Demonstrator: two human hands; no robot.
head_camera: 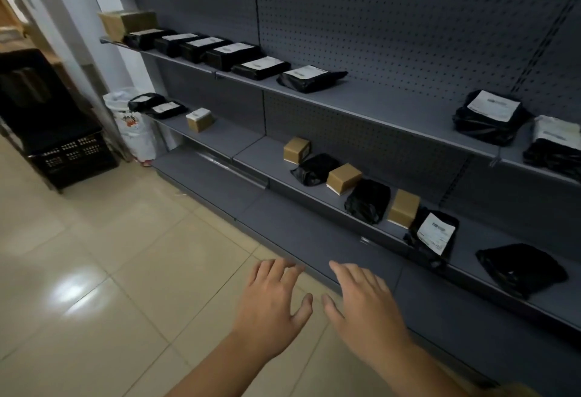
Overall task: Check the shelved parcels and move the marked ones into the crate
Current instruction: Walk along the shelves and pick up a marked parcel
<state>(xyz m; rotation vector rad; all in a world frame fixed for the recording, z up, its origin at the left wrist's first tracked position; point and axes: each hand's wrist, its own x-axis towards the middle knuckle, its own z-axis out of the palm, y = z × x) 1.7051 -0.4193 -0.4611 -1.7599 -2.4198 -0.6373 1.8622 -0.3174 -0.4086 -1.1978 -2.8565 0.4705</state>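
Note:
Grey shelving (393,113) runs from far left to near right. Its upper shelf carries a brown box (125,23) and several black labelled bags (232,55), with more black bags (487,116) at the right. The middle shelf holds small brown boxes (343,178) alternating with black bags (367,200), one labelled bag (435,234) leaning near the right. A black crate (74,157) stands on the floor at far left. My left hand (272,305) and my right hand (364,308) hover side by side, palms down and fingers spread, over the bottom shelf's edge, holding nothing.
The bottom shelf (314,233) is bare grey metal. A white sack (132,126) leans by the shelving's left end, beside a white pillar (94,34). Beige floor tiles (110,270) stretch between me and the crate.

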